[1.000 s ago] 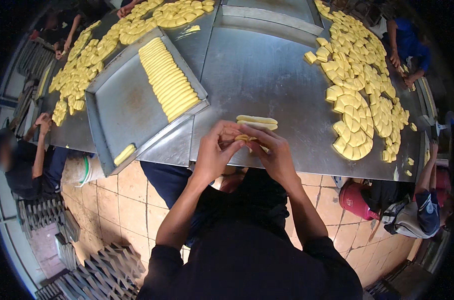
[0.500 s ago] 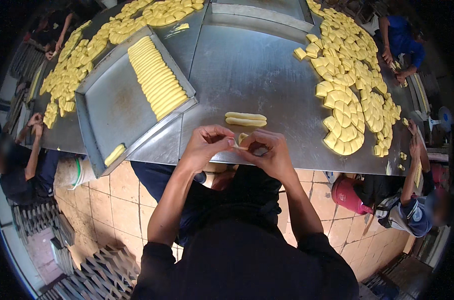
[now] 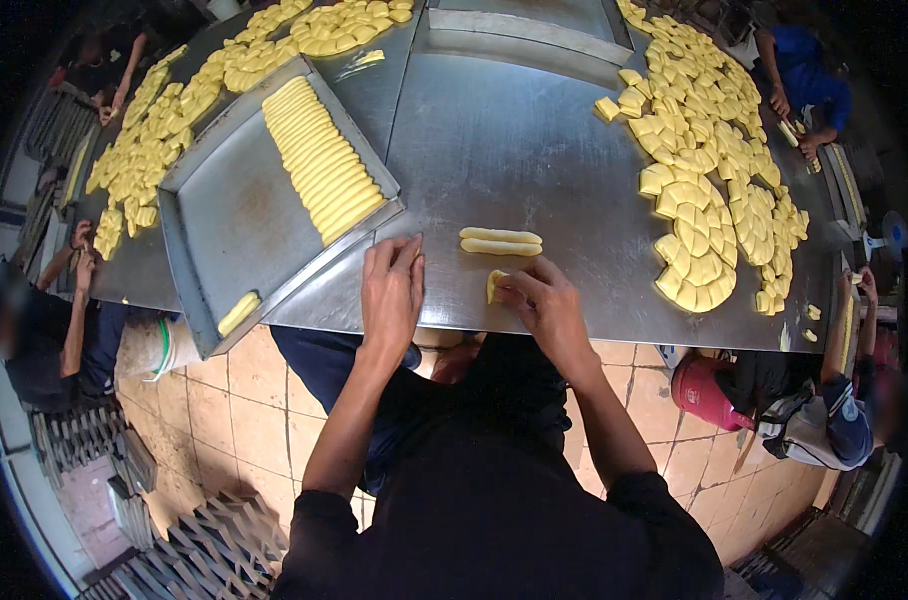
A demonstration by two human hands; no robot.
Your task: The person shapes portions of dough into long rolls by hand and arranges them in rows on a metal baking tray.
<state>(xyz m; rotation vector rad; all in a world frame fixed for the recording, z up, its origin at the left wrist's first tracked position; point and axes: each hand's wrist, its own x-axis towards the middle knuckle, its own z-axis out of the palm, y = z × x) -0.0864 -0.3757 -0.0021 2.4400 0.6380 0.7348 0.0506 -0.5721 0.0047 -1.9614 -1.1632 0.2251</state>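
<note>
- Metal table (image 3: 474,130), read as a clock with 6 at the near edge: grey, shiny, a seam running from just before 12 down to 7.
- Shallow tray (image 3: 214,190) at 9, set aslant, one corner jutting past the edge at 8.
- Second tray (image 3: 524,40) between 12 and 1.
- Left spread of cut yellow dough (image 3: 154,130), from 9 round to 11.
- Right spread of cut yellow dough (image 3: 689,220), from 1 round to 4.
- Two pale-yellow dough rolls (image 3: 501,241) at 5, side by side.
- Small curled dough piece (image 3: 493,287) between 5 and 6, partly hidden.
- Tiled floor (image 3: 259,430): red container (image 3: 704,395) between 4 and 5.
</note>
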